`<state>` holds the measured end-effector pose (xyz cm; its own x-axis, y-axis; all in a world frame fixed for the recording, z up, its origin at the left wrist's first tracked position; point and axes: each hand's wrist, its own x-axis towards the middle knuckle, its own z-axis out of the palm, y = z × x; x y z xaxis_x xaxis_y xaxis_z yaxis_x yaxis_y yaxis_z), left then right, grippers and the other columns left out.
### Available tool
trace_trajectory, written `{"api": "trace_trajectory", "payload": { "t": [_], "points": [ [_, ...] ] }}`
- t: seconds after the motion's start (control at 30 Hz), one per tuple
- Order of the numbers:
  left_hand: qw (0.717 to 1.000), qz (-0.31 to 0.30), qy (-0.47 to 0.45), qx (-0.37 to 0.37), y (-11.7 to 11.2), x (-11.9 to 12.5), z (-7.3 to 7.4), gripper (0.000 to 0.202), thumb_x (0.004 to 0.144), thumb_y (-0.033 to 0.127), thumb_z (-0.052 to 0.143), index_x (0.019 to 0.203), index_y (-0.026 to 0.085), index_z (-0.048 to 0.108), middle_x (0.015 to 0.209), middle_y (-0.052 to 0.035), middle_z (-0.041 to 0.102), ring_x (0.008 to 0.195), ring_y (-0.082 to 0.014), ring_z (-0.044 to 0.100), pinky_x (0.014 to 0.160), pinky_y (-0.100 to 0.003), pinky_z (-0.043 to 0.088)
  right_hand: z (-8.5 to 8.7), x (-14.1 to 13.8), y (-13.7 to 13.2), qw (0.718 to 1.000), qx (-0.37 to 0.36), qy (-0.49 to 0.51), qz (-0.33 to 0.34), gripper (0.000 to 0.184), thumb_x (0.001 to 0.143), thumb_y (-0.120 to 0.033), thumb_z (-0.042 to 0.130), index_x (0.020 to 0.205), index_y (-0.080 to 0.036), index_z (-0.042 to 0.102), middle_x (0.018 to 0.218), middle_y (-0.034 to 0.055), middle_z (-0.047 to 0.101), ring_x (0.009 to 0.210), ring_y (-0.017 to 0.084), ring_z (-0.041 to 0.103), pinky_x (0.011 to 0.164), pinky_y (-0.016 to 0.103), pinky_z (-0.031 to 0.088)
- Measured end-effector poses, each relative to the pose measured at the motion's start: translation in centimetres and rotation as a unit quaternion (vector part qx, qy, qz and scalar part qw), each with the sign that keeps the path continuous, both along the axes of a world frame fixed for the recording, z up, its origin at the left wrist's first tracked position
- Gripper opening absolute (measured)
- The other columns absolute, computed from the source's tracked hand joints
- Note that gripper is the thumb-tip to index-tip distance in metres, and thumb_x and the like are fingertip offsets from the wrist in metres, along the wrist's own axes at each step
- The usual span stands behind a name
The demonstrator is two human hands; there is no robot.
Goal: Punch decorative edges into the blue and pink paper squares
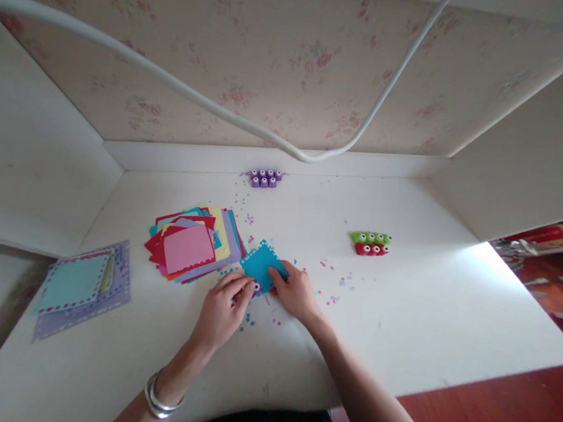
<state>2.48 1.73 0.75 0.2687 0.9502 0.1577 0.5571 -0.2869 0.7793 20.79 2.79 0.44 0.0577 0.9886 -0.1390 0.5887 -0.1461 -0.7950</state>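
A blue card with small cut-outs along its edges lies between my hands, over the table. My right hand pinches it at the right side, thumb on top. My left hand is closed around a small purple craft punch with a white button, set at the card's lower edge. The fingers partly hide this punch. To the left is a pile of coloured cards, pink on top. Tiny blue and pink paper bits are scattered around my hands.
Purple punches stand in rows by the back wall; green and red punches stand at right. Cards with punched borders lie far left. A white cable hangs across the front. The white table ends at right above a reddish floor.
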Motion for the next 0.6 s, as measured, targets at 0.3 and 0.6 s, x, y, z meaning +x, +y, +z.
{"api": "trace_trajectory", "payload": {
  "t": [0.3,0.6],
  "points": [
    [0.997,-0.004,0.063,-0.054,1.3,0.7,0.5,0.022,0.088,0.027,0.056,0.068,0.019,0.057,0.075,-0.0012,0.059,0.070,-0.0157,0.056,0.068,-0.028,0.044,0.1,-0.1,-0.3,1.000,0.004,0.016,-0.002,0.022,0.092,-0.036,0.049,0.082,-0.020,0.061,0.057,-0.0018,0.063,0.054,0.013,0.058,0.054,0.023,0.037],
    [0.992,-0.052,0.090,-0.071,2.9,1.0,-0.2,0.014,0.081,0.012,0.055,0.069,0.019,0.052,0.077,-0.0018,0.057,0.077,-0.0176,0.058,0.073,-0.030,0.046,-0.1,-0.3,-0.2,1.000,0.021,-0.013,-0.010,0.023,0.093,-0.035,0.048,0.087,-0.020,0.064,0.063,0.0000,0.065,0.056,0.014,0.057,0.055,0.024,0.036]
  ]
}}
